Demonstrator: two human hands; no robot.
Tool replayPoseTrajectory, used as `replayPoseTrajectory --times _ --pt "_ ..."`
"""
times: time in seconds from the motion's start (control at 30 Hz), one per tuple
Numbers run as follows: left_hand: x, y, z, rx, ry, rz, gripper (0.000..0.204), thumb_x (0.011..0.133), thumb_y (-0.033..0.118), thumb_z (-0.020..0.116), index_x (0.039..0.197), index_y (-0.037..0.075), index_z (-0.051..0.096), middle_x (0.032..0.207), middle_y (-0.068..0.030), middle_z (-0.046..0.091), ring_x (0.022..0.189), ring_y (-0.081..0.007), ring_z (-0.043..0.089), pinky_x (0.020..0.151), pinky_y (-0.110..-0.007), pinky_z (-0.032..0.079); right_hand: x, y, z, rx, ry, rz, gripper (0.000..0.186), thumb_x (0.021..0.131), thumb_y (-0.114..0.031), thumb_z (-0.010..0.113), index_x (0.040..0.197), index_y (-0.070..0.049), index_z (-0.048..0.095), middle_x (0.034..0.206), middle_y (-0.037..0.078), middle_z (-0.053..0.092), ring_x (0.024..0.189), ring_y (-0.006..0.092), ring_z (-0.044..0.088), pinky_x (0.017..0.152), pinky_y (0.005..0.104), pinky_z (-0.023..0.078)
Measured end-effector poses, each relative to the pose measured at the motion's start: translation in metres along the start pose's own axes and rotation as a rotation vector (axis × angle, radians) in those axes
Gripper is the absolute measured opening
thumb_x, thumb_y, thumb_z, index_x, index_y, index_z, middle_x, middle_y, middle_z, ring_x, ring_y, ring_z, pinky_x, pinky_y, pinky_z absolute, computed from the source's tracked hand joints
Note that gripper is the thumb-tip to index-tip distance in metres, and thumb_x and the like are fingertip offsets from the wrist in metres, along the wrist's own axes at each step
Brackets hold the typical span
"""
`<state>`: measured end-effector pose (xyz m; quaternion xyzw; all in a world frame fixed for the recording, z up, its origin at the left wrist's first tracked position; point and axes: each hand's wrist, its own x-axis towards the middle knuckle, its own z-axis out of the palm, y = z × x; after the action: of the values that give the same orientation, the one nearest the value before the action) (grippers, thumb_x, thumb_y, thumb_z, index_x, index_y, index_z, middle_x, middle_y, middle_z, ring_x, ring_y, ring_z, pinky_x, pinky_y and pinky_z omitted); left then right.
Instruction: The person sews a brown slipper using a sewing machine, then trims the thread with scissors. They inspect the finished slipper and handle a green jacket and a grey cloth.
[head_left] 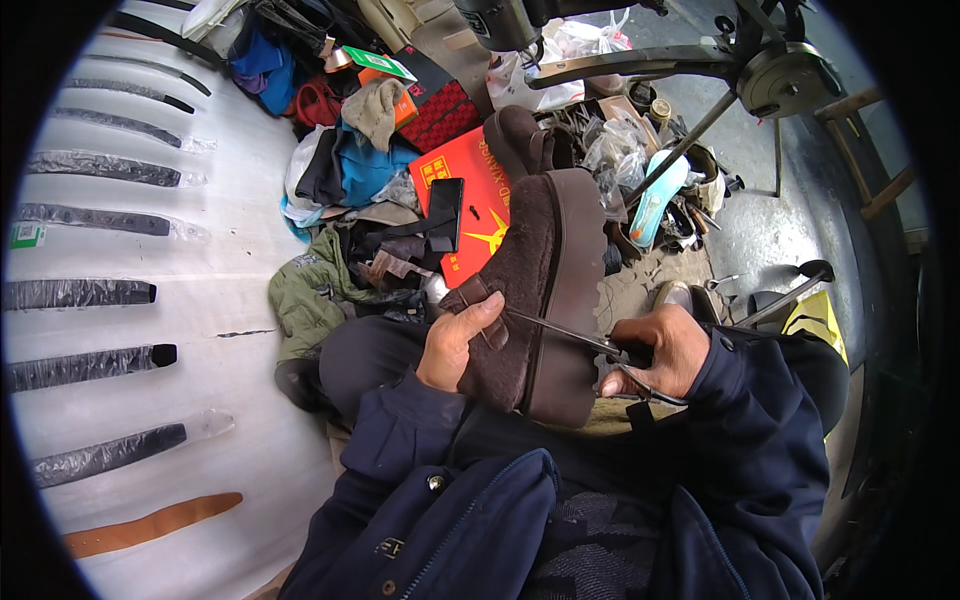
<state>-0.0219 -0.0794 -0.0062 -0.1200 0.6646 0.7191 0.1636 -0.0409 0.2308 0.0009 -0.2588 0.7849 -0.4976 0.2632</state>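
Observation:
A dark brown fuzzy shoe [520,250] with a thick sole stands tilted over my lap, its sole turned to the right. My left hand [455,345] grips its near left side, with the thumb on a strap with a buckle [492,325]. In my right hand [665,350] is a pair of dark metal scissors [580,338], the fingers closed about the handles. Their long thin blades lie across the shoe and point at the strap by my left thumb. A matching brown shoe [515,142] rests beyond, partly behind the first one.
A red box [465,160] with a black phone [445,215] on it lies ahead. Clothes [370,165] are heaped to its left. Wrapped belts [90,292] line a white surface at left. A turquoise insole [655,205] and tools lie right, below a machine's metal arm [640,65].

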Motion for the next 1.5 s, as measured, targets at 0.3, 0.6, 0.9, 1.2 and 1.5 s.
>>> replayPoseTrajectory --times 0.3,0.6,0.9,1.2,1.5 --pt "-0.002 0.005 0.003 -0.197 0.082 -0.016 0.023 0.099 0.026 0.066 0.104 0.004 0.069 0.082 -0.0033 0.064 0.076 -0.013 0.059 0.072 -0.029 0.045 -0.004 0.0 0.003 0.739 -0.194 0.355 0.069 0.101 -0.061 0.058 0.088 0.007 0.07 0.054 0.005 0.053 0.043 0.0122 0.049 0.045 0.0281 0.036" --pt "-0.004 0.007 0.006 -0.154 0.128 0.012 0.031 0.099 0.032 0.066 0.088 0.003 0.068 0.078 -0.0042 0.063 0.075 -0.0144 0.059 0.073 -0.03 0.044 -0.003 -0.004 0.007 0.926 -0.297 0.352 0.085 0.104 -0.069 0.035 0.091 0.007 0.07 0.051 0.001 0.047 0.039 0.0104 0.047 0.042 0.0244 0.038" --pt "-0.004 0.01 0.009 -0.171 0.127 0.011 0.03 0.098 0.031 0.067 0.09 0.002 0.07 0.079 -0.0037 0.065 0.075 -0.0141 0.06 0.073 -0.03 0.045 -0.004 0.002 0.012 1.072 -0.324 0.361 0.086 0.104 -0.07 0.035 0.092 0.009 0.068 0.052 0.002 0.045 0.039 0.0107 0.046 0.04 0.024 0.037" --pt "-0.003 0.008 0.003 -0.225 0.069 -0.032 0.024 0.096 0.026 0.068 0.108 0.006 0.069 0.086 -0.0037 0.066 0.077 -0.0127 0.06 0.074 -0.029 0.047 -0.004 0.002 0.013 1.094 -0.322 0.371 0.086 0.103 -0.07 0.036 0.093 0.009 0.068 0.052 0.002 0.045 0.038 0.0099 0.044 0.04 0.0234 0.037" --pt "-0.004 0.011 0.008 -0.217 0.087 -0.02 0.022 0.097 0.029 0.068 0.096 0.007 0.066 0.079 -0.0025 0.061 0.075 -0.0137 0.057 0.074 -0.031 0.045 -0.003 -0.004 0.011 0.881 -0.223 0.288 0.073 0.103 -0.063 0.048 0.085 0.005 0.067 0.048 0.0 0.044 0.037 0.009 0.043 0.038 0.0243 0.032"
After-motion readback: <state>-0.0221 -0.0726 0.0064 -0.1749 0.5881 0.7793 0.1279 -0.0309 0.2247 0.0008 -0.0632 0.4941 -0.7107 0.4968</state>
